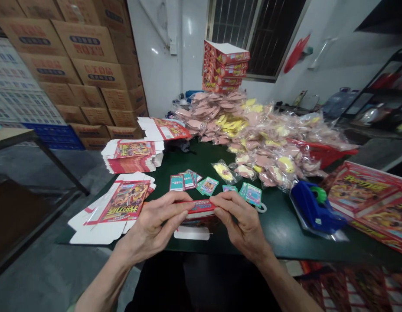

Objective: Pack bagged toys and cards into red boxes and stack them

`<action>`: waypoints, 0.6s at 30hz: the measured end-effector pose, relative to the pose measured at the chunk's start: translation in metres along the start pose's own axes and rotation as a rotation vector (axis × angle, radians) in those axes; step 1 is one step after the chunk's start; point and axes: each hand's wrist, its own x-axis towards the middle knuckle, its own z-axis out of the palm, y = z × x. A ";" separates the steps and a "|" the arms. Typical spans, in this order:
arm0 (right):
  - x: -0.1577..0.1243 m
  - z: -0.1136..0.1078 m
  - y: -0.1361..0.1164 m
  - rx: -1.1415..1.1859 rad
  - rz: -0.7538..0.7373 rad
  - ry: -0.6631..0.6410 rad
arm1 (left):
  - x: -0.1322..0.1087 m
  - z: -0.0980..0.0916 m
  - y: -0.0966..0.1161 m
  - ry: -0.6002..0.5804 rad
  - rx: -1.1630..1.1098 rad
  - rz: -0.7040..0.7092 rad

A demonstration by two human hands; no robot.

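Both hands hold a small red printed box (201, 209) over the near edge of the dark green table (279, 229). My left hand (158, 225) pinches its left end with thumb and fingers closed. My right hand (241, 221) grips its right end the same way. A white flap of the box hangs below, between my hands. Just beyond the box lie several small teal cards (187, 181).
Flat unfolded red cartons (118, 203) lie at the left, with another stack (132, 156) behind. A blue tape dispenser (313, 208) sits at the right, beside large red boxes (370, 203). A heap of bagged pink and yellow items (253, 130) fills the back; folded boxes (225, 67) are stacked behind.
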 end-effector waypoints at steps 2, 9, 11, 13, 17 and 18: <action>-0.005 0.004 0.007 -0.030 -0.027 0.036 | -0.006 0.006 -0.003 0.022 0.041 0.043; -0.019 0.026 0.024 -0.027 -0.054 0.153 | -0.015 0.045 -0.020 0.314 0.077 0.063; -0.020 0.029 0.024 -0.006 -0.039 0.162 | -0.015 0.055 -0.023 0.388 0.016 -0.025; -0.024 0.026 0.026 0.019 0.015 0.137 | -0.017 0.063 -0.024 0.471 -0.115 -0.130; -0.043 -0.010 0.054 -0.104 0.437 0.332 | -0.022 0.072 -0.021 0.571 -0.315 -0.254; -0.049 -0.028 0.065 -0.185 0.550 0.417 | -0.025 0.074 -0.021 0.592 -0.334 -0.281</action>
